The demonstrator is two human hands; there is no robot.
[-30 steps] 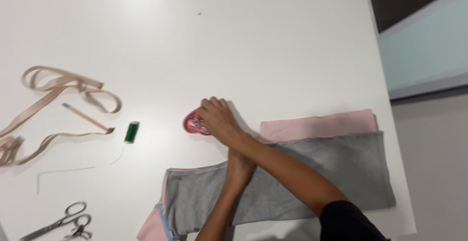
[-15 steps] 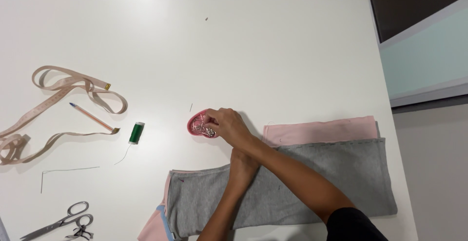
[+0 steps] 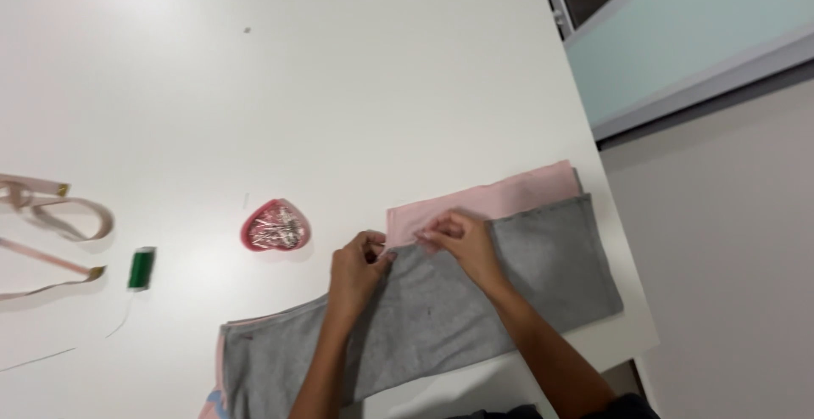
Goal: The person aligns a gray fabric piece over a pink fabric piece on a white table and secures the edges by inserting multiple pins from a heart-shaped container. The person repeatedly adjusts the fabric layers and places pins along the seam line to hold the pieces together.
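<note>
A grey fabric [image 3: 475,309] lies folded over a pink fabric [image 3: 509,197] near the table's front right corner. My left hand [image 3: 358,268] has its fingers pinched together at the grey fabric's upper edge, right beside the pink fabric's left corner. My right hand [image 3: 458,241] rests on the seam where pink meets grey, fingertips gripping the pink edge. The two hands nearly touch. Whether a pin sits between the fingers is too small to tell. A pink heart-shaped dish of pins [image 3: 275,226] stands just left of my left hand.
The white table [image 3: 339,88] ends at its right edge close to the fabric. A green thread spool [image 3: 142,268] with a loose thread lies further left. A beige ribbon [image 3: 59,215] curls at the far left. A light blue panel [image 3: 678,37] stands off the table.
My right hand has left the pin dish and moved right onto the fabric edge. My left hand has come up beside it; the arms no longer cross. The view shifted right.
</note>
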